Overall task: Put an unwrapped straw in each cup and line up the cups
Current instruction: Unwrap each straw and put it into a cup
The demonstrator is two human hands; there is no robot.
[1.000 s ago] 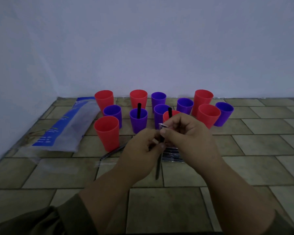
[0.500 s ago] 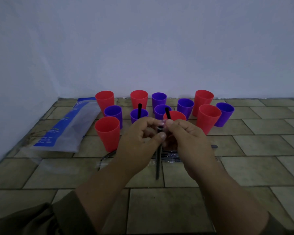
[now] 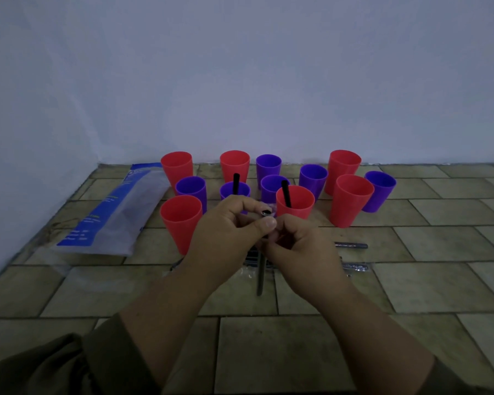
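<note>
Straw point(image 3: 260, 277) pinched upright between left hand point(image 3: 228, 233) and right hand point(image 3: 301, 253), cups point(image 3: 351, 201) clustered behind, black straws point(image 3: 236, 182) seen in two, plastic bag point(image 3: 111, 212) laid left on tiled floor point(image 3: 411, 280)

1. red cups point(image 3: 180, 223): six, plain red.
2. purple cups point(image 3: 380, 192): six, plain purple.
3. straws in cups point(image 3: 236, 182): black.
4. held straw point(image 3: 260, 280): dark grey-black.
5. bag point(image 3: 109, 212): clear, with a blue panel and white and yellow print.
6. floor point(image 3: 268, 352): olive-tan tiles, dark grout, brick pattern.
7. wall point(image 3: 240, 81): plain pale bluish-white.
8. sleeves point(image 3: 54, 366): olive drab.
</note>
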